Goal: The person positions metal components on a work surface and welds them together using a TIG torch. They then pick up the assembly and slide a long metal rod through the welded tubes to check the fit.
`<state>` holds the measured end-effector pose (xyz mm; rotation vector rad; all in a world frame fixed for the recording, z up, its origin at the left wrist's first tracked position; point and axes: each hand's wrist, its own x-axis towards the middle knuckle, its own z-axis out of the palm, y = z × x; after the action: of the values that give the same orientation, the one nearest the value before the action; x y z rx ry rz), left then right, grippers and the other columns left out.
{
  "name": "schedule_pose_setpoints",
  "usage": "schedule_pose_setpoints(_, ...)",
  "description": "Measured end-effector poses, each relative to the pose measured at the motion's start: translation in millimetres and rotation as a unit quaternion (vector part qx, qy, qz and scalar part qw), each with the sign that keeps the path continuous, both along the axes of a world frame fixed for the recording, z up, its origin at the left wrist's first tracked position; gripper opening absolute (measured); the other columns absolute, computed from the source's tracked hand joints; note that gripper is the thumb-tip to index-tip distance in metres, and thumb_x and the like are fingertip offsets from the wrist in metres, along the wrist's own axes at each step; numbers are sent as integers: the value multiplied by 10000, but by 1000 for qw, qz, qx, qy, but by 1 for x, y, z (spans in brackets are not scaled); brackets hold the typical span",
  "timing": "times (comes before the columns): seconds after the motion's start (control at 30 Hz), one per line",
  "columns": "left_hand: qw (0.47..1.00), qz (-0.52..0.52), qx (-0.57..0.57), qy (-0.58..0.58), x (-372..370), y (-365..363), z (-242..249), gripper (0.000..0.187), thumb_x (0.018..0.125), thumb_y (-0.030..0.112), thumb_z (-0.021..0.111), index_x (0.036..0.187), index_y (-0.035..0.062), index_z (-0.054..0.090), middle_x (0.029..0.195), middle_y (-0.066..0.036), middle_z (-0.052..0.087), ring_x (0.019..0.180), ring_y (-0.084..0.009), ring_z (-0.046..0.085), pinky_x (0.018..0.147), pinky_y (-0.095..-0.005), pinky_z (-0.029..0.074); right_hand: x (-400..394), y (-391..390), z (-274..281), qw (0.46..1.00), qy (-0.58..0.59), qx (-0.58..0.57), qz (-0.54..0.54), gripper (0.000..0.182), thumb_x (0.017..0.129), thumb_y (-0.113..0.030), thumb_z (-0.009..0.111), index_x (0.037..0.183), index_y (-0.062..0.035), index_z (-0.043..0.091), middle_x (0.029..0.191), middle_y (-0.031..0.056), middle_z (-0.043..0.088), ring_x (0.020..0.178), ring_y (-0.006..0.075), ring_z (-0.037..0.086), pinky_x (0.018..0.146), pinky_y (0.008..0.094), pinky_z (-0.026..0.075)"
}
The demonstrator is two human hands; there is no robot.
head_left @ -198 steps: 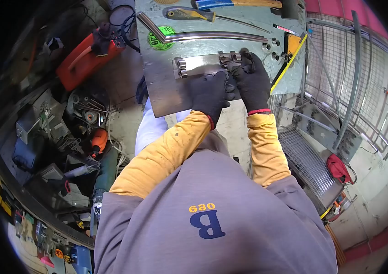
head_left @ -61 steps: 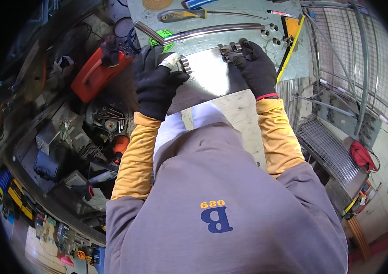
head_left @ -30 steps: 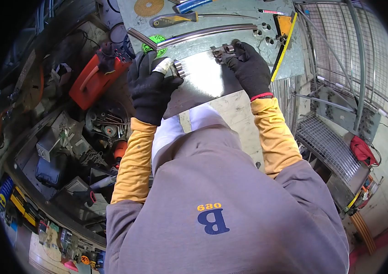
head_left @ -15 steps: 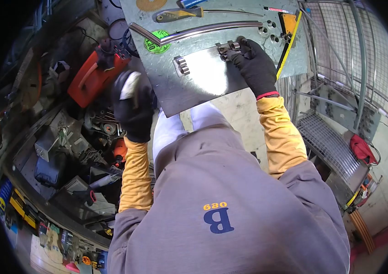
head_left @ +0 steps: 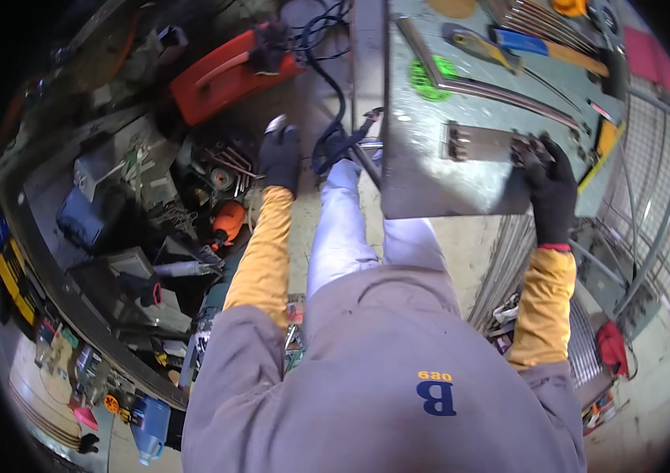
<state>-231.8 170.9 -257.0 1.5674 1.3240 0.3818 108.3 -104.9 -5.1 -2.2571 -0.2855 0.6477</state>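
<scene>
My right hand (head_left: 549, 180), in a black glove, has its fingers closed at the right end of a flat metal plate (head_left: 486, 144) on the worktable. Small curved metal fittings (head_left: 455, 143) sit at both plate ends; the fingers partly cover the right ones. My left hand (head_left: 279, 162), also black-gloved, is off the table's left side, over the floor clutter. Its fingers look closed around something whitish (head_left: 276, 124), too blurred to name. Beyond the plate lies a bent shiny metal tube (head_left: 500, 98), crossing a green round disc (head_left: 432, 79).
On the worktable (head_left: 421, 185) lie a yellow-grey handled tool (head_left: 477, 46), a blue-and-wood handled tool (head_left: 548, 50) and several metal rods. A red case (head_left: 224, 75), a dark cable (head_left: 339, 94) and an orange tool (head_left: 228, 223) are at the left. Wire mesh panels stand right.
The view has turned, so the table appears further right. My left hand has moved away from the table's edge, out to the left. My right hand stays at the plate's right end.
</scene>
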Motion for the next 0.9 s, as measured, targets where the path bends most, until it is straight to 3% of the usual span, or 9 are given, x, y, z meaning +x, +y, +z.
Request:
schedule_pose_setpoints(0.07,999,-16,-24,34,27,2,7,458,1010,294,618,1373,19,657,1315,-172,711,1248,-254,658,1089,-353,472,-1,0,0,1000,2,4,-7,527,988,-149,764,1466,-22,582,1060,16,729,786,31,542,683,190,427)
schedule_pose_setpoints(0.23,988,-116,-97,-31,104,-10,-37,465,963,284,629,1344,23,682,1192,-180,755,1084,-288,718,968,-375,527,1,1,-1,1000,-17,-10,11,549,985,-154,769,1467,11,564,1151,59,724,949,81,639,806,223,506)
schedule_pose_setpoints(0.3,960,-158,-228,23,137,-21,-29,499,948,318,634,1375,62,668,1263,-229,722,1143,-361,714,991,-425,535,-1,3,0,1000,-27,-14,2,563,983,-169,773,1469,18,558,1175,72,722,999,98,657,848,234,521)
schedule_pose_setpoints(0.37,928,-340,-39,150,152,-46,-85,468,952,308,646,1354,68,676,1240,-225,728,1098,-347,731,949,-442,554,-5,6,10,1000,4,-22,22,603,973,-222,790,1470,22,551,1201,90,719,1048,121,672,903,247,528)
schedule_pose_setpoints(0.4,893,-445,27,-62,148,-61,-166,380,958,280,655,1276,76,703,1145,-207,742,990,-371,737,871,-474,568,-5,4,9,999,-10,-23,33,623,969,-249,796,1471,25,548,1202,94,720,1050,125,673,903,253,533)
schedule_pose_setpoints(0.43,882,-470,36,12,144,-73,-186,379,958,280,656,1274,76,703,1140,-205,742,986,-370,736,868,-473,568,-4,1,7,998,-25,-28,41,644,964,-275,802,1471,29,546,1202,98,722,1051,129,675,903,259,538)
schedule_pose_setpoints(0.53,852,-497,14,165,134,-79,-181,374,957,279,659,1268,76,704,1124,-198,741,974,-364,735,859,-470,568,-7,4,6,1000,-23,-10,1,676,910,-284,858,1442,24,576,1129,67,742,990,98,667,854,248,542)
schedule_pose_setpoints(0.6,835,-515,13,193,131,-83,-186,371,957,279,661,1264,75,704,1114,-194,740,967,-360,734,852,-468,569,-8,10,4,998,-36,-36,-34,658,839,-265,914,1389,-26,644,1007,39,747,881,87,661,813,245,543)
schedule_pose_setpoints(0.9,813,-534,14,233,118,-74,-183,357,954,277,669,1245,74,706,1067,-175,736,931,-344,730,823,-459,569,-7,6,6,994,-72,-78,-21,626,812,-320,911,1353,-94,691,943,50,733,839,124,658,788,287,550)
